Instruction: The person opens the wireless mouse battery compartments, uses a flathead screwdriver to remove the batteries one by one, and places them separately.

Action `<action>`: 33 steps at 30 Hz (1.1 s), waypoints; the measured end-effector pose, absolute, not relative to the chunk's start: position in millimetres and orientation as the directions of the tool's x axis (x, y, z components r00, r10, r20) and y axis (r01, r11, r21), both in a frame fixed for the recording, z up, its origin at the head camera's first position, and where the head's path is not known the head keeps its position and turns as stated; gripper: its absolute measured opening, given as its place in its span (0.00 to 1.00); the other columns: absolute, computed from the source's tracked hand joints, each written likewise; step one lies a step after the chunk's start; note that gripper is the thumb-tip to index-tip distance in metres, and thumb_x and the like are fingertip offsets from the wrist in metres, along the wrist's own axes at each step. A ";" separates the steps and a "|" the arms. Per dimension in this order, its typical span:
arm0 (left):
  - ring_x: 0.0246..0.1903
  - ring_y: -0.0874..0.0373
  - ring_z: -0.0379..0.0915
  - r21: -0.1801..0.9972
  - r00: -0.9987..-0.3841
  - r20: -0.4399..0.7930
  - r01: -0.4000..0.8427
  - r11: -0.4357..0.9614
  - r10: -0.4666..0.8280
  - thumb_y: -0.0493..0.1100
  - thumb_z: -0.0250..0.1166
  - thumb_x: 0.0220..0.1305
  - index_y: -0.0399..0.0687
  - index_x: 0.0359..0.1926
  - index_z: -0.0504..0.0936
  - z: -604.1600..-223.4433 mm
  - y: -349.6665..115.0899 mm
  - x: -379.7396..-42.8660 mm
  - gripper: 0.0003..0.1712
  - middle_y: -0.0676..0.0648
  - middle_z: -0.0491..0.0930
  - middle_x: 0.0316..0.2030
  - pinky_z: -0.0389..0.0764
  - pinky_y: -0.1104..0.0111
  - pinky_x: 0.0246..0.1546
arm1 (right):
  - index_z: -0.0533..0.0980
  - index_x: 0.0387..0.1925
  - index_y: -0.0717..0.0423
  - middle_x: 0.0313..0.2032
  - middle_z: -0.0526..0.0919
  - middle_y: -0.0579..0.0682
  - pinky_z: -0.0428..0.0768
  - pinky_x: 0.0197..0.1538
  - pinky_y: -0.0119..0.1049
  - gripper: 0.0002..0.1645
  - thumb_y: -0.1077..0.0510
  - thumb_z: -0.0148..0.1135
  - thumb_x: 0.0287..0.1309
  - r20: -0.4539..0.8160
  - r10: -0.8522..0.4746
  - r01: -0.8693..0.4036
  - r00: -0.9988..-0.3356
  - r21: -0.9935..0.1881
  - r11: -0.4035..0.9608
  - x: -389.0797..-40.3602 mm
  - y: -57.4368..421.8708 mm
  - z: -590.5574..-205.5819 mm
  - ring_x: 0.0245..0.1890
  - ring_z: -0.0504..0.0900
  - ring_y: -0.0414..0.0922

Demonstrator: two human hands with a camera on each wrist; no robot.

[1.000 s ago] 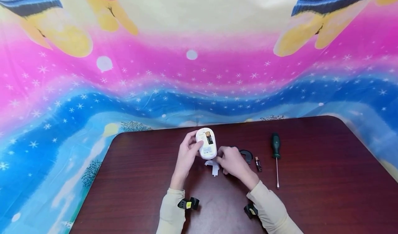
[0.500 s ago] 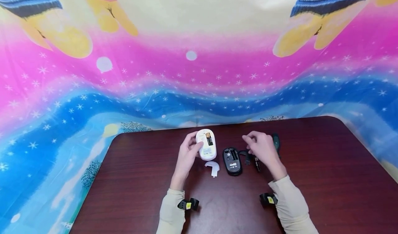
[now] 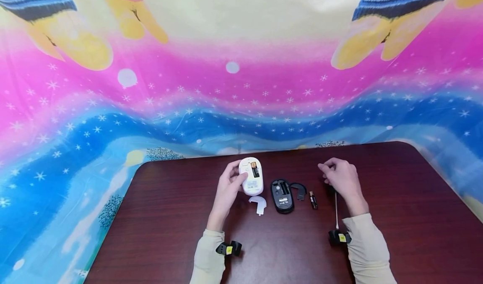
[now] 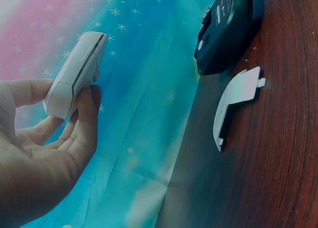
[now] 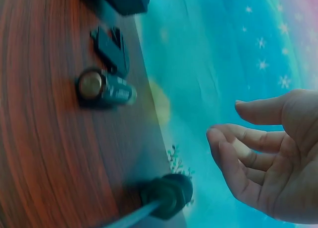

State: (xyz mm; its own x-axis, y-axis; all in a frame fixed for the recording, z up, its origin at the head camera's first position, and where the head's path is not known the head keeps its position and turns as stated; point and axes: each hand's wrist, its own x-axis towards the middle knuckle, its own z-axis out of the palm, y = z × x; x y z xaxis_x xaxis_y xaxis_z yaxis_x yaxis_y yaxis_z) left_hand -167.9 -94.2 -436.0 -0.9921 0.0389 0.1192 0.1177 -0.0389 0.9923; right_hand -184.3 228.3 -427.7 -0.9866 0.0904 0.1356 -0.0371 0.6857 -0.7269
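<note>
My left hand (image 3: 226,187) grips a white computer mouse (image 3: 253,186), raised with its underside towards the head camera and a battery (image 3: 255,170) in the uncovered compartment. In the left wrist view the thumb and fingers press the mouse (image 4: 74,81) from either side. A white battery cover (image 3: 260,203) lies on the table just below it. My right hand (image 3: 342,180) hovers over the handle of a screwdriver (image 3: 336,212), fingers loosely bent with nothing between them; the right wrist view shows the green screwdriver handle (image 5: 166,195) apart from the fingers.
A black mouse (image 3: 282,196) lies underside up with an open compartment on the dark wooden table (image 3: 170,225). Its black cover (image 3: 301,191) and a loose battery (image 3: 313,200) lie to its right. A printed cloth (image 3: 211,124) hangs behind the far table edge.
My right hand has moved right, from beside the white mouse, past the black mouse and loose battery, to above the screwdriver handle. The left hand keeps the white mouse almost still.
</note>
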 end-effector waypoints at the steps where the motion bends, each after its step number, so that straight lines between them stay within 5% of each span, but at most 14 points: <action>1: 0.32 0.61 0.78 0.992 -0.992 0.119 0.118 -0.038 0.040 0.32 0.61 0.68 0.33 0.65 0.74 -436.2 -94.2 -168.0 0.24 0.43 0.79 0.40 0.82 0.65 0.29 | 0.82 0.42 0.70 0.25 0.86 0.60 0.78 0.28 0.40 0.17 0.56 0.63 0.72 0.131 0.097 -0.029 -0.987 -0.726 0.687 -183.8 230.8 -428.4 0.23 0.86 0.53; 8: 0.32 0.61 0.78 0.993 -0.993 0.113 0.112 -0.039 0.041 0.32 0.61 0.68 0.33 0.65 0.74 -435.5 -93.5 -168.0 0.24 0.43 0.79 0.41 0.82 0.65 0.29 | 0.79 0.46 0.73 0.24 0.84 0.56 0.78 0.32 0.45 0.19 0.57 0.66 0.68 0.125 0.158 0.030 -0.979 -0.686 0.727 -184.5 246.3 -435.3 0.24 0.83 0.50; 20: 0.33 0.60 0.78 0.994 -0.994 0.101 0.100 -0.034 0.046 0.31 0.61 0.68 0.33 0.65 0.74 -437.0 -92.9 -167.7 0.24 0.41 0.79 0.42 0.81 0.67 0.28 | 0.67 0.59 0.80 0.41 0.82 0.73 0.79 0.42 0.58 0.32 0.58 0.67 0.66 -0.020 0.213 0.169 -0.977 -0.681 0.712 -186.4 262.4 -449.4 0.39 0.80 0.65; 26: 0.34 0.60 0.78 0.996 -0.995 0.088 0.086 -0.026 0.046 0.31 0.61 0.68 0.33 0.65 0.74 -436.5 -92.7 -166.9 0.24 0.40 0.79 0.43 0.82 0.66 0.30 | 0.61 0.63 0.83 0.53 0.71 0.83 0.86 0.37 0.49 0.37 0.58 0.65 0.69 -0.161 0.160 0.227 -0.974 -0.707 0.670 -187.7 265.1 -454.1 0.41 0.81 0.66; 33: 0.34 0.59 0.78 0.996 -0.995 0.086 0.085 -0.017 0.045 0.31 0.61 0.69 0.34 0.65 0.74 -436.9 -91.9 -167.6 0.24 0.39 0.79 0.43 0.82 0.65 0.30 | 0.64 0.61 0.84 0.52 0.72 0.83 0.87 0.32 0.45 0.33 0.59 0.63 0.70 -0.156 0.151 0.217 -0.976 -0.719 0.660 -189.9 263.7 -456.6 0.34 0.85 0.61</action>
State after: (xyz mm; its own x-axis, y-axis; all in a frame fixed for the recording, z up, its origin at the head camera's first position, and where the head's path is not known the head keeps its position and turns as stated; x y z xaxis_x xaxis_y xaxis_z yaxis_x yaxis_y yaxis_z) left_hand -167.6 -91.9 -436.9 -0.9953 0.0455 0.0860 0.0853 -0.0175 0.9962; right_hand -189.9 263.7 -456.6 -0.9761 0.1514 -0.1562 0.2174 0.6597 -0.7194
